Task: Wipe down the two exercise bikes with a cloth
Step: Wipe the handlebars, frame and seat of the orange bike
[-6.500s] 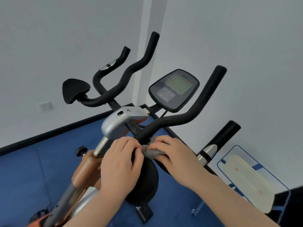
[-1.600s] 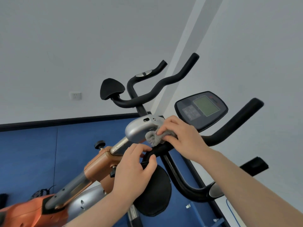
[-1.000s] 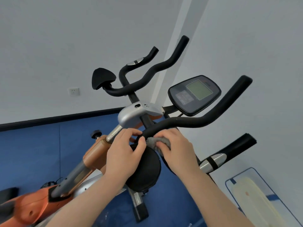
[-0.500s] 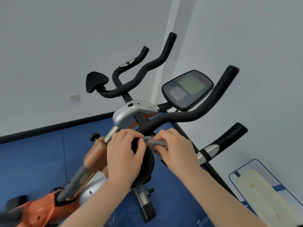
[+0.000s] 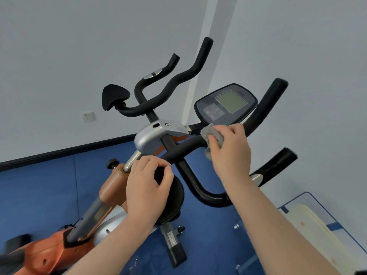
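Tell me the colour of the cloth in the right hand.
Grey cloth; head view.

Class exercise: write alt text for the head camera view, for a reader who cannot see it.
A person's right hand presses a grey cloth on an exercise bike's black handlebar, just below the console. The left hand grips a round black pad lower down.

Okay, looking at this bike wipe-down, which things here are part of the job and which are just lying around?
Part of the job:
- grey cloth, held in the right hand
- black handlebar being wiped
- exercise bike
- round black pad, gripped by the left hand

Just lying about:
- wall socket
- cream board in a blue frame on the floor
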Motion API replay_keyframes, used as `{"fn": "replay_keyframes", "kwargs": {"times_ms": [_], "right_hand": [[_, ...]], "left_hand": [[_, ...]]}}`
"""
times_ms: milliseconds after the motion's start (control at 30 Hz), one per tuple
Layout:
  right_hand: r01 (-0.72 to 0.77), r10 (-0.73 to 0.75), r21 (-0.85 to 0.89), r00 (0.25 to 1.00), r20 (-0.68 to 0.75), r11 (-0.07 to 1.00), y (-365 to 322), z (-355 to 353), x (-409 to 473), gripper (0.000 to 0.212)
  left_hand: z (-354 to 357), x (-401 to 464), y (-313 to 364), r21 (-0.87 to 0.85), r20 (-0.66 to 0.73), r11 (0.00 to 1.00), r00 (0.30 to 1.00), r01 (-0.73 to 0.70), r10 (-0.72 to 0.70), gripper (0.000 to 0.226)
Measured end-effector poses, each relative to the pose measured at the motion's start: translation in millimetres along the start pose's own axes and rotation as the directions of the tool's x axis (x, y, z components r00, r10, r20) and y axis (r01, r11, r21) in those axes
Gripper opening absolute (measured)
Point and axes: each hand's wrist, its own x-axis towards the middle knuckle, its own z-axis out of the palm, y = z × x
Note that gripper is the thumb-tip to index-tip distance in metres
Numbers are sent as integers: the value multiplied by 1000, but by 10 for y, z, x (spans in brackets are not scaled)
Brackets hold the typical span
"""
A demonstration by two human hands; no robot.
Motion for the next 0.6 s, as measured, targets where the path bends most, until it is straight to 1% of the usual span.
{"fn": "replay_keyframes", "kwargs": {"times_ms": [100,133,167,200,233,300,333,433,467,500,567,600], "right_hand": [[148,-157,73,977,145,986,-115,155,-162,26],[179,-187,59,966,177,982,-93,126,-108,24],[181,-179,10,967,183,984,-43,73,-11,23],[157,-148,-46,977,153,987,22,8,98,22],[111,-103,-93,990,92,989,82,-59,192,23],[3,-6,-106,999,-35,994,82,-76,206,23],[-3,0,-79,999,-39,997,6,-10,128,22],[120,-121,21,986,118,993,-181,192,-92,23],[124,-127,30,981,145,992,-162,172,-46,22],[92,-94,21,985,143,996,-113,117,44,20],[10,-9,-20,999,46,1000,-2,-2,180,17],[-3,3,-46,1000,-3,999,4,-12,164,18]], "left_hand": [[5,9,-9,0,-1,1000,1000,-20,20,12],[7,10,-12,1,3,1000,1000,-25,25,12],[5,9,-16,0,9,1000,1000,-26,26,12],[3,11,-20,-1,12,1000,1000,-25,25,12],[5,15,-20,-3,12,1000,1000,-26,26,12],[13,17,-22,-1,15,1000,1000,-28,28,12],[13,14,-24,-2,14,1000,1000,-23,23,12],[9,7,-34,-12,11,1000,1000,-23,23,10],[9,5,-38,-12,14,1000,1000,-26,26,10],[7,4,-40,-10,18,1000,999,-28,28,10],[7,7,-39,-10,20,1000,999,-25,25,11],[7,6,-39,-12,21,1000,1000,-20,20,11]]}}
